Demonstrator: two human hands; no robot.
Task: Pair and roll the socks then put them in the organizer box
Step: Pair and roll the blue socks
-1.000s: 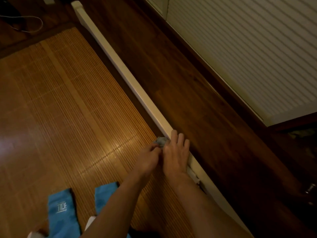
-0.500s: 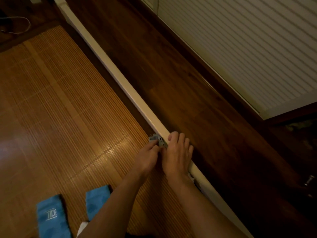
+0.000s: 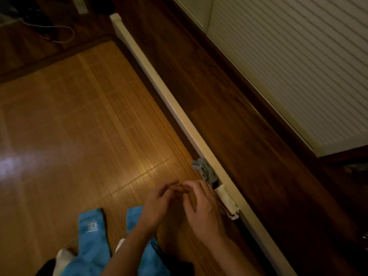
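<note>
A thin pale cable (image 3: 59, 35) loops on the dark floor in the upper left of the frame. Below it a bamboo mat (image 3: 79, 126) covers most of the left half, with a bright glare near its left edge.

At the lower left two blue socks lie flat on the mat, side by side but apart. The left blue sock (image 3: 90, 234) shows a small white logo. The right blue sock (image 3: 135, 216) is partly covered by the left forearm. A bit of white fabric (image 3: 63, 257) peeks out by the foot of the left one.

The left hand (image 3: 159, 204) and the right hand (image 3: 201, 206) hover over the mat at lower centre, close together, fingertips almost meeting. Both are blurred, their fingers loosely curled and spread, holding nothing.

Just up and right of the hands, a grey rolled sock pair (image 3: 204, 170) sits in the narrow gap between the mat's edge and a long white rail (image 3: 159, 84). Next to it, lower down the same gap, lies a white roll with red marks (image 3: 227, 200), just beside the right hand. Whether this gap belongs to the organizer box cannot be told.

The rail runs diagonally from upper centre to the bottom right. Right of it is dark wooden floor (image 3: 229, 106), and a white ribbed panel (image 3: 298, 62) fills the upper right corner.
</note>
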